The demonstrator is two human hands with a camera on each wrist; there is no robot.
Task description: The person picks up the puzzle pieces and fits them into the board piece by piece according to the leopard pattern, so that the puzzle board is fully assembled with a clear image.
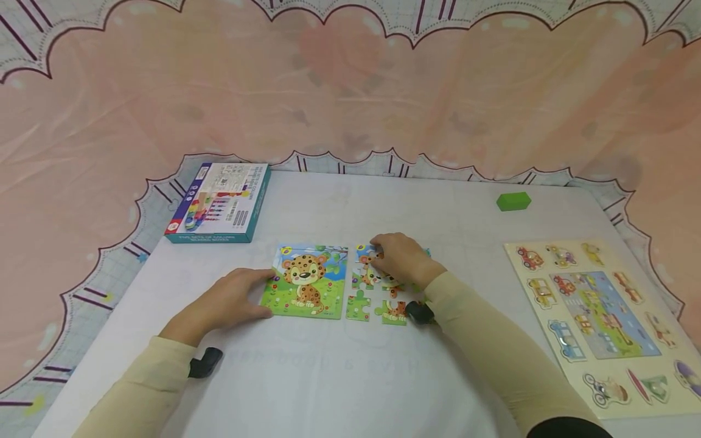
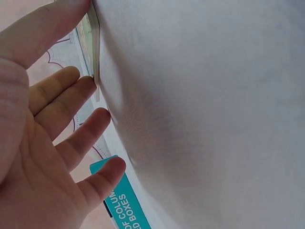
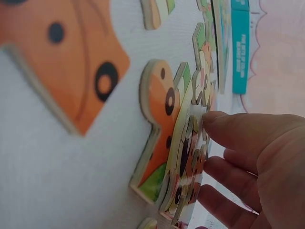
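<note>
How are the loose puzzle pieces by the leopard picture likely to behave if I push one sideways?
The loose puzzle pieces look rigid: their cut edges show a board-like thickness. Mostly lying flat, they should slide on the white tabletop rather than roll or tip. Their knobs and notches may catch neighbours where pieces sit close.

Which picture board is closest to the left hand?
The small spotted-cub board: it's right by the left hand. The bigger vehicle board lies far to the right.

puzzle pieces (image 1: 358,306): partly hidden behind right grip (image 1: 406,260) | box print (image 1: 230,182): too small | picture board (image 1: 613,367): cut off
</note>
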